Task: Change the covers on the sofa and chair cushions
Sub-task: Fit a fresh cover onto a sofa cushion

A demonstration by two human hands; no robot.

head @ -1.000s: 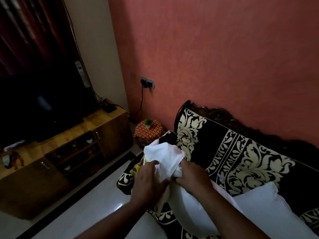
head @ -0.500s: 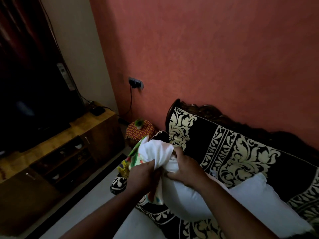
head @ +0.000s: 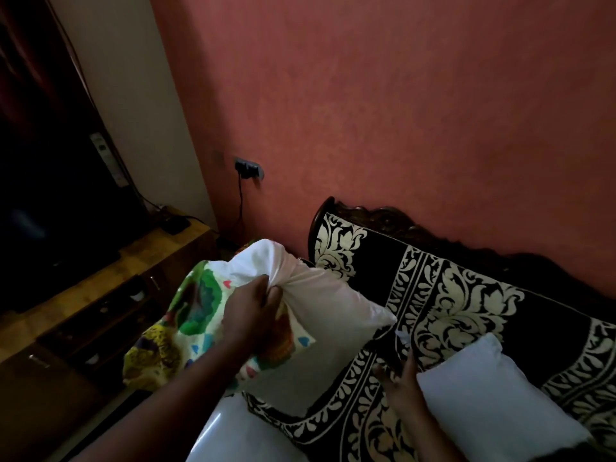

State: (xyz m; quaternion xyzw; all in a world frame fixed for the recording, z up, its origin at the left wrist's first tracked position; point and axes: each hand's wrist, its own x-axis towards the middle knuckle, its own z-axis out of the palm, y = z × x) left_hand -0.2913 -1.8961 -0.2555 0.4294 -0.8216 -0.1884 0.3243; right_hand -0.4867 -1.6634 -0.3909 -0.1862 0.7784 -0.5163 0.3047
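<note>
My left hand (head: 253, 315) grips a bunched corner of a bare white cushion (head: 333, 301) and holds it up over the sofa's left end. A colourful printed cover (head: 186, 328) hangs from the same hand, down to the left. My right hand (head: 401, 383) lies lower on the sofa seat with its fingers stretched out, touching the black-and-cream patterned sofa cloth (head: 466, 295). Just to its right, a second bare white cushion (head: 493, 395) lies on the seat.
A salmon wall with a socket and cable (head: 247, 169) rises behind the sofa. A wooden TV cabinet (head: 100, 295) with a dark screen stands at the left. Pale glossy floor (head: 233, 435) shows at the bottom.
My right hand has let go of the cushion and dropped onto the sofa seat. My left hand alone now holds the cushion, and more of the printed cover hangs out.
</note>
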